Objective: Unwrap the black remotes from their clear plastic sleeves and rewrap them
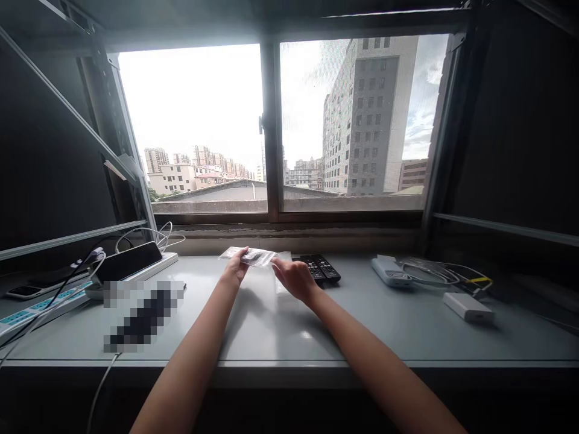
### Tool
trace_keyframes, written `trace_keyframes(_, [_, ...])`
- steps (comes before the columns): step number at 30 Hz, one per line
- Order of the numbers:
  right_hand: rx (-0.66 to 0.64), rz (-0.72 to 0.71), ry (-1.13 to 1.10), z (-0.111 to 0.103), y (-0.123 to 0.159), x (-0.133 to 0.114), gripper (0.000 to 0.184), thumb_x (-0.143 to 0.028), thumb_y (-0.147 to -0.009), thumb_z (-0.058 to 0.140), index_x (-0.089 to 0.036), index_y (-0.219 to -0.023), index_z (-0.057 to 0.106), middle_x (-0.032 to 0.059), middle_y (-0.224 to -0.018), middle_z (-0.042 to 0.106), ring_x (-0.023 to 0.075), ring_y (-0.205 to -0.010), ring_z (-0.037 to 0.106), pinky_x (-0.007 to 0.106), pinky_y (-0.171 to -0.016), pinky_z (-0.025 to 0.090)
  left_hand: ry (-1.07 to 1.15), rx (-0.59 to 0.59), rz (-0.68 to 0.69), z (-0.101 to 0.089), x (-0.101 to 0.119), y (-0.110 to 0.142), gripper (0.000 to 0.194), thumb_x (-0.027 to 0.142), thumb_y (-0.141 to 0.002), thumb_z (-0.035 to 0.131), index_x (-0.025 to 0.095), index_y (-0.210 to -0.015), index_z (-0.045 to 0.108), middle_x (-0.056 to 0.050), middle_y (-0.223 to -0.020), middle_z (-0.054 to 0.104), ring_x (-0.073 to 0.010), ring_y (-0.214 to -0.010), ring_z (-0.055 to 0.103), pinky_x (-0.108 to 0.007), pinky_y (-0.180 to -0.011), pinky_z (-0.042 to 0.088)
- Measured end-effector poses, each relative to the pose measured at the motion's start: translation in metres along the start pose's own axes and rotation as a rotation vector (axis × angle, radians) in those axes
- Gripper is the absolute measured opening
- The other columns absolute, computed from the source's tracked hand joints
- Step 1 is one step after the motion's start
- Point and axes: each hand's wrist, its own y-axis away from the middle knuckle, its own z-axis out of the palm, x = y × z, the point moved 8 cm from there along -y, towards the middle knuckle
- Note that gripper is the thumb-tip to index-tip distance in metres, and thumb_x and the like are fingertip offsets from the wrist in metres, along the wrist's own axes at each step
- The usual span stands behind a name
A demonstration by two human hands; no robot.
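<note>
A clear plastic bag with something dark inside is held just above the desk, roughly level. My left hand is closed on its left part, thumb on top. At the bag's right end, the fingers of my right hand pinch its edge. Black remote controls lie on the desk just behind and to the right of my right hand, which partly covers them. Beneath that hand another clear, flat plastic piece rests on the desk; its kind I cannot make out.
On the desk, a power strip, cables and a dark-screened phone stand at left, near a pixelated dark object. To the right are a pale power bank-like block, coiled cables and a white box. Shelf posts flank the window.
</note>
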Motion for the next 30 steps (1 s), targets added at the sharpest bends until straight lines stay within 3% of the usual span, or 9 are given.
trace_keyframes(3, [-0.084,0.020,0.029,0.007,0.002,0.009,0.033,-0.027,-0.100,0.036,-0.020,-0.128,0.052,0.0047,-0.076,0.071,0.0152,-0.064,0.066,0.023,-0.054,0.031,-0.055,0.025,0.018,-0.002,0.001,0.001,0.018,-0.001,-0.083,0.056,0.011,-0.070,0.059,-0.001,-0.059,0.062,-0.0083,-0.048,0.060,-0.015,-0.048,0.052])
trace_keyframes(6, [-0.055,0.011,0.015,0.003,0.002,0.012,0.034,-0.029,-0.102,0.032,-0.023,-0.126,0.054,0.0037,-0.074,0.071,0.0147,-0.063,0.066,0.023,-0.054,0.030,-0.124,-0.017,0.004,0.002,-0.003,0.003,0.016,-0.001,-0.082,0.057,0.011,-0.071,0.061,-0.002,-0.060,0.063,-0.0080,-0.049,0.060,-0.016,-0.049,0.050])
trace_keyframes(12, [0.086,0.083,0.011,-0.010,0.000,0.010,0.030,-0.029,-0.095,0.045,-0.020,-0.080,0.070,0.0043,-0.064,0.069,0.0136,-0.056,0.061,0.025,-0.057,0.028,-0.140,-0.131,0.045,0.020,-0.011,0.013,0.013,0.005,-0.084,0.057,0.011,-0.073,0.060,-0.002,-0.061,0.062,-0.0085,-0.049,0.058,-0.018,-0.050,0.048])
trace_keyframes(15, [0.146,0.162,0.018,-0.014,0.002,0.017,0.028,-0.030,-0.090,0.052,-0.019,-0.069,0.068,0.0044,-0.061,0.068,0.0139,-0.054,0.059,0.026,-0.057,0.027,-0.093,-0.217,0.017,0.031,-0.018,0.021,0.020,0.023,-0.093,0.047,0.011,-0.086,0.061,-0.007,-0.069,0.066,-0.0150,-0.061,0.064,-0.025,-0.059,0.053])
trace_keyframes(19, [0.193,0.170,0.045,-0.014,0.003,0.023,0.031,-0.028,-0.091,0.051,-0.019,-0.067,0.067,0.0042,-0.059,0.067,0.0143,-0.052,0.057,0.026,-0.056,0.027,-0.057,-0.307,-0.019,0.042,-0.025,0.029,0.049,0.042,-0.098,0.025,0.009,-0.104,0.060,-0.016,-0.081,0.068,-0.0246,-0.080,0.068,-0.037,-0.072,0.056])
trace_keyframes(22, [0.161,0.105,0.066,-0.010,0.001,0.022,0.036,-0.026,-0.094,0.046,-0.017,-0.066,0.066,0.0058,-0.058,0.066,0.0148,-0.052,0.057,0.026,-0.055,0.027,-0.053,-0.307,-0.028,0.044,-0.027,0.030,0.047,0.036,-0.097,0.024,0.007,-0.114,0.057,-0.017,-0.084,0.068,-0.0276,-0.084,0.068,-0.042,-0.076,0.055])
trace_keyframes(26, [0.114,0.056,0.107,-0.009,0.001,0.022,0.036,-0.021,-0.095,0.044,-0.016,-0.068,0.066,0.0068,-0.060,0.066,0.0142,-0.053,0.057,0.027,-0.056,0.027,-0.055,-0.361,-0.089,0.050,-0.033,0.033,0.044,0.031,-0.097,0.024,0.005,-0.119,0.053,-0.020,-0.092,0.068,-0.0271,-0.089,0.068,-0.041,-0.079,0.054])
trace_keyframes(30, [0.050,0.005,0.137,-0.010,0.002,0.019,0.028,-0.019,-0.094,0.046,-0.016,-0.079,0.070,0.0063,-0.061,0.065,0.0141,-0.056,0.057,0.027,-0.057,0.025,-0.085,-0.378,-0.138,0.052,-0.039,0.036,0.049,0.037,-0.098,0.023,0.006,-0.124,0.049,-0.019,-0.097,0.068,-0.0259,-0.093,0.067,-0.039,-0.083,0.053])
